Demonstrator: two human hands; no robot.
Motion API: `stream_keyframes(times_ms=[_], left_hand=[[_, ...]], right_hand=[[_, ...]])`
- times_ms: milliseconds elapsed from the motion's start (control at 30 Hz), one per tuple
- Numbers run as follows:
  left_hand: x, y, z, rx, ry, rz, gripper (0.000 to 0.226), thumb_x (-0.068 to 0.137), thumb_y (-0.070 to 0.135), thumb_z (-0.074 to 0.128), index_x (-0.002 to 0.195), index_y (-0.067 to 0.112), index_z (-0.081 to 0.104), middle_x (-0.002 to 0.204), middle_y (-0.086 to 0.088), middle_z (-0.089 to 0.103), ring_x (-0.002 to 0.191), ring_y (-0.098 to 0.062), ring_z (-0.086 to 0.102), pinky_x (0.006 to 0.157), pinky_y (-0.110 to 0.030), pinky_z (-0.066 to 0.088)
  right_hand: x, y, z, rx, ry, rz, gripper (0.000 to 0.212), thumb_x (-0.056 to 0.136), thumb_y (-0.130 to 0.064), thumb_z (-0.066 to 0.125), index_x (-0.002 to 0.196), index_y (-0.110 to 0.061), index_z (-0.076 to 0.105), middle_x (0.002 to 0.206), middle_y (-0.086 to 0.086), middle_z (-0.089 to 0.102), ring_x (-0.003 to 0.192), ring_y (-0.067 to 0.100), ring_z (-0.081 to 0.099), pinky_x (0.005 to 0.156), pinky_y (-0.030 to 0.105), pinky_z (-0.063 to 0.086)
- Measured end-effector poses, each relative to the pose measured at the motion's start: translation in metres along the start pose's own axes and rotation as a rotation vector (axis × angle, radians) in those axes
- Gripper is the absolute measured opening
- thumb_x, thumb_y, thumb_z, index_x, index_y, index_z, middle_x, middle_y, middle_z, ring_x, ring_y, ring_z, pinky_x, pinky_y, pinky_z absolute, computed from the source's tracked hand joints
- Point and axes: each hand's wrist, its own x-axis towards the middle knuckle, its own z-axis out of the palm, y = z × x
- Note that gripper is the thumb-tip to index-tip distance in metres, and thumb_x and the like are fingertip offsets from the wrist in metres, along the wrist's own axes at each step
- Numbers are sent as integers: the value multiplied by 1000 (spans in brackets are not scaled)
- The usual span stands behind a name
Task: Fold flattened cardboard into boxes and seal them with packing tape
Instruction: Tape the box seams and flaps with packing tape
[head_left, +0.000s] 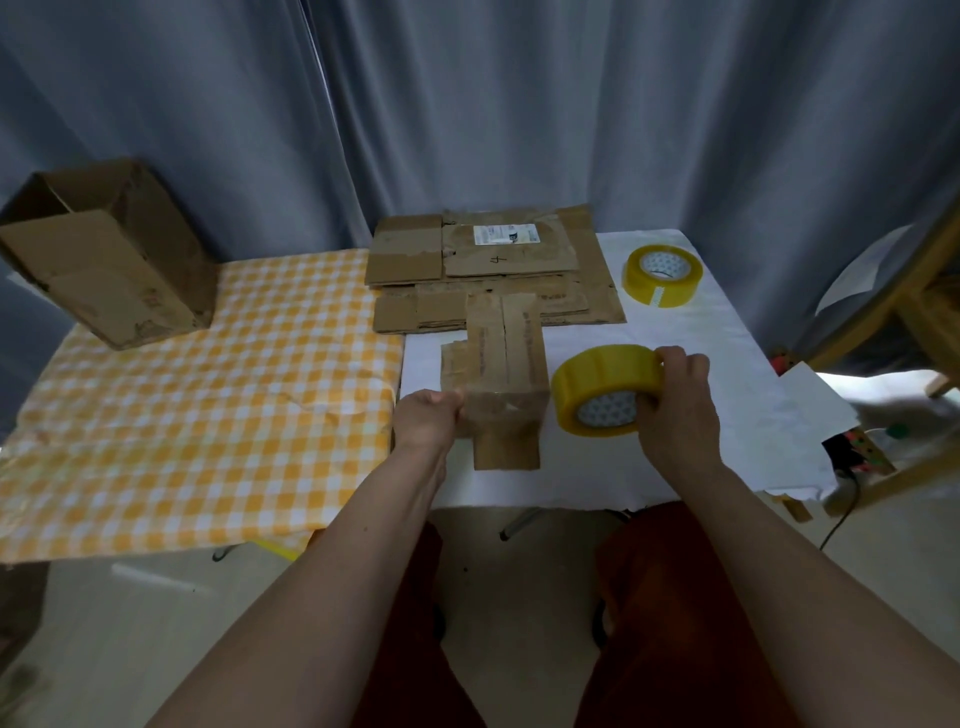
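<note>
Cardboard of the small box (501, 384) stands on the white cloth (675, 364), near the front edge, its top flaps already shut. The left hand (428, 418) grips its left side; the right hand (678, 400) has its fingers curled round the tape roll (602, 389) just beside the box. I judge the sealing step is in hand; a strip seems to cross the near top edge, but it is blurred. Next the tape must run along the seam. Free room lies right; the flat stack (488, 270) is close behind.
</note>
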Motion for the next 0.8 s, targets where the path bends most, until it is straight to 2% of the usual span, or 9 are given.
stream_keyframes(times_ms=[67,133,200,300,367,467,567,667,800], left_hand=[[8,1,2,40,36,-19,20,94,14,57,87,-3,66,94,-21,67,78,-22,55,68,-27,41],[14,0,3,81,32,-21,29,94,18,58,103,-9,66,105,-21,68,82,-24,57,69,-28,39],[20,-4,4,101,14,2,29,94,21,60,96,-6,68,102,-19,69,85,-25,62,69,-26,40],[26,-6,5,68,23,10,26,93,20,60,72,6,62,94,-15,69,90,-25,66,71,-26,43],[31,-9,6,68,35,5,26,93,20,60,71,7,61,92,-15,68,91,-27,66,74,-28,45],[36,-13,7,82,40,-16,34,93,19,60,61,13,52,80,-9,60,75,-21,59,66,-25,41],[40,-15,10,106,25,-43,30,93,21,59,65,10,57,86,-18,62,66,-17,49,64,-25,39],[42,-15,12,69,-3,-109,22,94,21,59,96,1,67,99,-18,66,81,-24,58,76,-32,45],[48,-21,16,24,-74,-165,26,94,16,56,68,14,54,77,-5,58,80,-20,53,67,-28,40]], right_hand=[[6,2,0,-119,-13,-5,39,86,-2,57,122,-6,43,116,19,42,103,36,46,64,38,38],[9,4,1,-180,-28,2,38,85,0,57,120,-7,44,115,18,42,103,35,45,63,37,35],[12,5,3,-189,-51,18,36,85,1,55,118,-7,44,114,18,42,102,35,45,62,37,34],[13,6,8,-213,-75,25,36,86,0,54,119,-6,43,114,18,41,102,35,45,63,37,34],[15,5,11,-221,-80,28,36,86,-1,54,120,-6,43,115,18,41,102,35,45,63,38,33],[17,5,16,-235,-95,32,37,87,-1,54,121,-6,42,116,19,41,103,35,45,63,38,34],[20,5,22,-240,-106,38,36,86,0,54,120,-5,42,115,19,41,103,36,45,63,38,35],[23,6,27,-236,-107,23,36,85,1,54,119,-5,43,114,20,41,102,36,46,62,38,36],[23,8,34,-214,-121,10,37,85,3,52,120,-4,44,115,20,42,102,36,45,63,37,33]])
